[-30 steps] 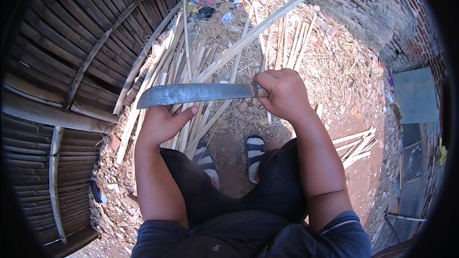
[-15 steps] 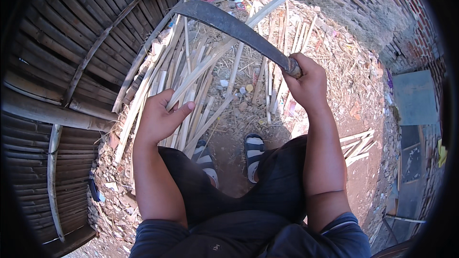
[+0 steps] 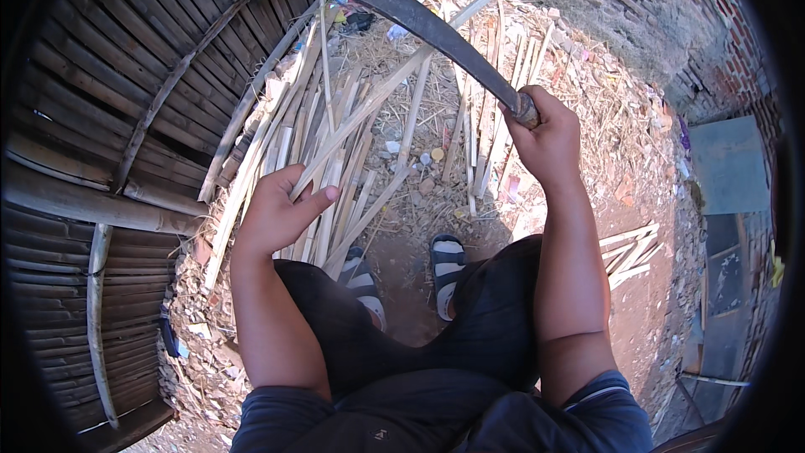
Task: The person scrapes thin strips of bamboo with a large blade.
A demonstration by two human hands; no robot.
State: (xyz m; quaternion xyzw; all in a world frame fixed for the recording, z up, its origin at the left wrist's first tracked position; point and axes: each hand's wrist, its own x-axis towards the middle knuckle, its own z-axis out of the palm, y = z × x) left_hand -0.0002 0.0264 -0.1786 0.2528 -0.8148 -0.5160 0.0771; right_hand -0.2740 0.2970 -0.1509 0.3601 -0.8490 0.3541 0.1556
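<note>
On my monitor the shirt [image 3: 281, 419] is dark and short-sleeved, a thin pale stripe [image 3: 597, 394] edging the sleeve between four and five o'clock. I see black trousers [image 3: 503, 310], dark-banded sandals [image 3: 447, 267] at seven and five, bare hands [image 3: 281, 216].

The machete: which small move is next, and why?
Perhaps lower the machete slightly toward the long pale strip: the right grip holds it raised, crossing the strip in view, beyond the left grip at the strip's near end.

I make out, from my distant post, a dark grey machete [image 3: 434, 35], a pale cream strip [image 3: 381, 92], black trousers [image 3: 474, 319], sandals [image 3: 448, 267] banded dark and whitish, and a blue-grey panel [image 3: 728, 166].
</note>
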